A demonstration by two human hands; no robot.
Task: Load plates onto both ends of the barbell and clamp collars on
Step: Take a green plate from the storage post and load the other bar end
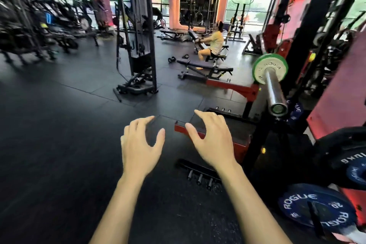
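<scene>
Presently, left hand (139,143) and right hand (213,138) hang side by side over the dark rubber floor (59,144), palms down, fingers spread and loosely curved, holding nothing. Barbell sleeve (274,88), the landmark, projects toward the camera up and right of the right hand, well apart from it; a green plate (270,68) sits at its inner end. Blue Rogue plates (315,207) are stored on the rack (309,25) below the sleeve. No collar can be made out.
</scene>
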